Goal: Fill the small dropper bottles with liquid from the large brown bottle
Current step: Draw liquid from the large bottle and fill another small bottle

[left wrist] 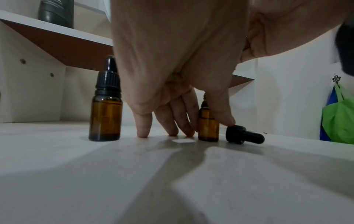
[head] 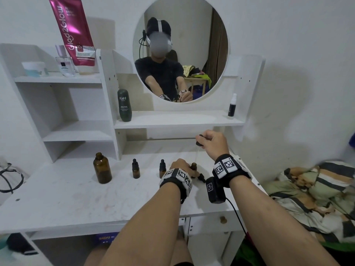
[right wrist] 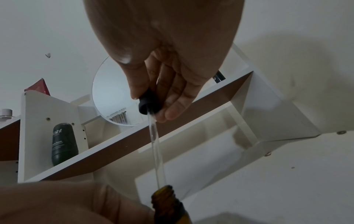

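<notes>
The large brown bottle (head: 102, 168) stands uncapped at the left of the white table (head: 76, 198). Two capped small dropper bottles (head: 135, 168) (head: 162, 168) stand to its right. My left hand (head: 179, 167) holds a third, open small bottle (left wrist: 208, 125) upright between fingers (left wrist: 184, 118) and thumb. A black dropper cap (left wrist: 243, 134) lies beside it. My right hand (head: 208, 142) pinches the black bulb of a dropper (right wrist: 148, 104). Its glass pipette (right wrist: 156, 145) points down, its tip at the open bottle's neck (right wrist: 166, 195).
A shelf (head: 178, 120) hangs just above the work spot, carrying a dark green Kahf bottle (head: 125, 105) and a small spray bottle (head: 232, 106) under a round mirror (head: 180, 48). Cables (head: 9, 179) lie at the table's left edge and bedding (head: 311, 192) at its right.
</notes>
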Demonstrator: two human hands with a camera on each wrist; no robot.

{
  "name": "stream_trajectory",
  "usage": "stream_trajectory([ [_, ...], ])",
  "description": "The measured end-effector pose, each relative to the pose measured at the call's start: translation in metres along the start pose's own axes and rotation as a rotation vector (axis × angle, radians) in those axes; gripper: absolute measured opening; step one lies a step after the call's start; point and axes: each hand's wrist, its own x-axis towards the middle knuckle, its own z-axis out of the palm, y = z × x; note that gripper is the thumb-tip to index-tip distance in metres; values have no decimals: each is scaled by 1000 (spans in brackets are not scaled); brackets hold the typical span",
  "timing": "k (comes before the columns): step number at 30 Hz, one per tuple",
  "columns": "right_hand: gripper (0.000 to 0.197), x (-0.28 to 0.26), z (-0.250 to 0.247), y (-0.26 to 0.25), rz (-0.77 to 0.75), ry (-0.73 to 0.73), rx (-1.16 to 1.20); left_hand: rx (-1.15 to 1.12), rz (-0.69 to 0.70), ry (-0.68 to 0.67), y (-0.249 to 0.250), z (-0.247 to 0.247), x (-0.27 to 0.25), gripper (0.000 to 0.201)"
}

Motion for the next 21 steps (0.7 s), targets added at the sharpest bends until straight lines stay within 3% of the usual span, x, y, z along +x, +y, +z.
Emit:
stream_trajectory([
  [21,19,3,3,2,-15,2,2,31,16,18,-1,3,2,23],
])
